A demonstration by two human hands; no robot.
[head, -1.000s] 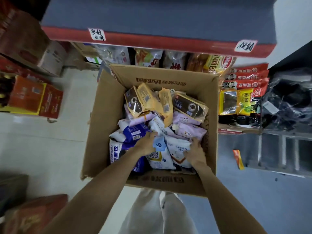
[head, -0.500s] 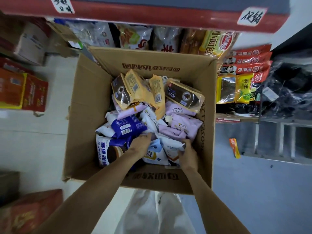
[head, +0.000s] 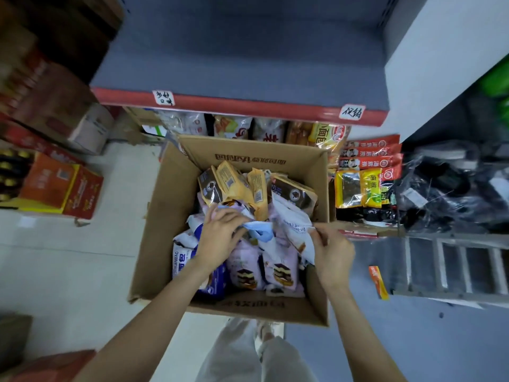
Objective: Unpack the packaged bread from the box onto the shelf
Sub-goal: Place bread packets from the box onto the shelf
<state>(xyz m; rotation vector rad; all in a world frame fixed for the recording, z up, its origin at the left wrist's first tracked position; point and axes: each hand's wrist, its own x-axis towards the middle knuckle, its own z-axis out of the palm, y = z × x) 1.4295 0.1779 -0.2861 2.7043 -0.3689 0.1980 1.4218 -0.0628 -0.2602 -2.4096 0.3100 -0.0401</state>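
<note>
An open cardboard box (head: 165, 216) stands on the floor below me, full of packaged bread. My left hand (head: 220, 235) grips a white and light-blue bread pack (head: 259, 230) lifted above the pile. My right hand (head: 333, 255) pinches the edge of a white bread pack (head: 297, 230) raised over the box's right side. Pink cake-print packs (head: 278, 266) lie beneath, blue packs (head: 181, 260) sit at the left, and yellow-brown packs (head: 234, 183) lean at the back. The grey shelf (head: 248, 64) with a red front edge runs above the box.
The lower shelf behind the box holds snack bags (head: 239, 128). Red and yellow seasoning packets (head: 369, 172) and black plastic-wrapped goods (head: 454, 188) lie at the right, beside a metal ladder (head: 454, 266). Orange and red cartons (head: 60, 188) stand at the left. My legs (head: 256, 354) are below the box.
Both hands have risen out of the pile, each lifting a bread pack, which uncovers pink packs below. The camera has tilted up, so more of the grey shelf shows.
</note>
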